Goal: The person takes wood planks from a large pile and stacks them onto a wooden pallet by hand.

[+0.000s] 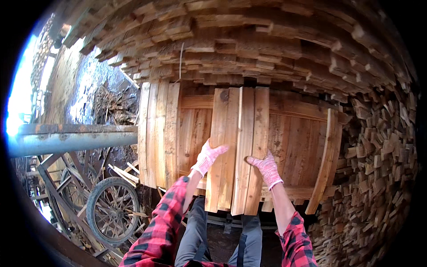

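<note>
Left hand (pixel 211 155): gloved in pink and white, at the left edge of the middle planks (pixel 242 147), its thumb apart from the fingers and laid over the face of the nearest one. Right hand (pixel 267 168): likewise gloved, at the right edge of the same group, its thumb pointing inward over the wood and away from the fingers. Whether either set of fingers is clamped beneath the edges, I cannot tell.

The middle planks, four in number, lie side by side between the two hands, directly in front of the person, their near ends staggered. They cross an upper rail (pixel 197 102) and a lower rail (pixel 300 192), above a layer of lower boards (pixel 298 138).

Four left planks (pixel 160 133) lie side by side, well apart from the middle group. A single right plank (pixel 324 160) lies at the opposite end, bowed in the view.

Checked red-and-black sleeves (pixel 167 218) cover the upper forearms; grey trousers (pixel 191 240) show below. Beyond the planks rises a far stack (pixel 222 44) of timber; a side stack (pixel 378 164) stands at the right. At the left I note a metal beam (pixel 73 141), a spoked wheel (pixel 114 212) and loose scraps (pixel 124 174).
</note>
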Tool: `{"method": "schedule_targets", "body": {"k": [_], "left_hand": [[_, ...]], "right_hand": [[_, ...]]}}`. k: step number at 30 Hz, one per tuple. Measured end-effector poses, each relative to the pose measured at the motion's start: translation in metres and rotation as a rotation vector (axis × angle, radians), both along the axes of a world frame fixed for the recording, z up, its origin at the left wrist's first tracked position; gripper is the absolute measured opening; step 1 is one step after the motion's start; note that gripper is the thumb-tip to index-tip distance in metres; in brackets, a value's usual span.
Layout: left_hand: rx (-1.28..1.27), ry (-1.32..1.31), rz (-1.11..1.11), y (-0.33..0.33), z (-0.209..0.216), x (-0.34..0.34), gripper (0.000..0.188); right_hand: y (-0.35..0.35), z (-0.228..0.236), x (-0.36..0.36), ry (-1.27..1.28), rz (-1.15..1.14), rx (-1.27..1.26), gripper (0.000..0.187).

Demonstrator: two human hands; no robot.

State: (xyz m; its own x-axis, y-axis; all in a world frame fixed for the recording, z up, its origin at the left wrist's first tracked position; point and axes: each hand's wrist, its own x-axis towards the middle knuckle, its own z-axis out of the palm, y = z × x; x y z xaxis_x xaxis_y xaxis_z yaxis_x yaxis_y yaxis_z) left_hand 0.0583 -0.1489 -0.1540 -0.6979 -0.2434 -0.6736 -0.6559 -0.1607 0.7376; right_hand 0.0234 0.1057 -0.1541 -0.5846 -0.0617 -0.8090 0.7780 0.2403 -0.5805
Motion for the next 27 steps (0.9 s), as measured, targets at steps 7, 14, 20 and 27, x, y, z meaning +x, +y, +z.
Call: {"method": "schedule_targets", "body": {"k": [7,14,20,27], "left_hand": [[-0.947,0.533,-0.160,0.036,0.034,-0.001,0.083],[-1.139,0.208,-0.966,0.105,0.026,-0.010,0.098],[-1.214,0.616,-0.596,0.105,0.000,0.003,0.092],[-0.174,0.019,0.074,0.003,-0.004,0.030,0.079]], "right_hand": [[0.004,-0.004,0.004,-0.012,-0.147,-0.175,0.133],[0.015,-0.046,0.020,0.038,-0.311,-0.325,0.125],[0.016,0.003,-0.004,-0.054,0.064,0.084,0.134],[0.012,0.007,-0.008,0.002,0.082,0.034,0.145]]}}
